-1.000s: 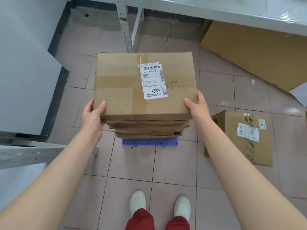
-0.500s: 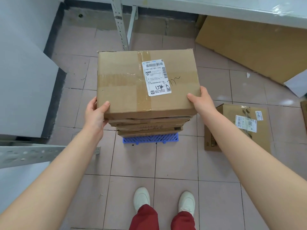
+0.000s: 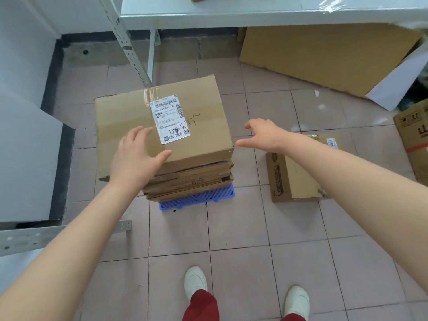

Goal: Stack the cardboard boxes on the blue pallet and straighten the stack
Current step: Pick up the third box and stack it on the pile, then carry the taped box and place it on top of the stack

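Observation:
A stack of several flat cardboard boxes (image 3: 190, 179) stands on the small blue pallet (image 3: 199, 199) on the tiled floor. The top box (image 3: 203, 117) carries a white shipping label (image 3: 170, 119) and sits skewed, overhanging the stack to the left. My left hand (image 3: 136, 156) lies flat on the near left part of its top, fingers spread. My right hand (image 3: 264, 134) hovers open just right of the top box, apart from it. Another cardboard box (image 3: 298, 177) lies on the floor to the right, partly behind my right forearm.
A metal shelf upright (image 3: 125, 42) and a white shelf board (image 3: 254, 10) stand behind the stack. A large flat cardboard sheet (image 3: 324, 54) leans at the back right. A printed box (image 3: 414, 135) is at the right edge. White panels (image 3: 25, 158) stand left. My feet (image 3: 195, 281) are below.
Both hands have let go of the top box's sides. The left hand now rests on its top, the right hand has come away to the right. The view has shifted and the box sits lower.

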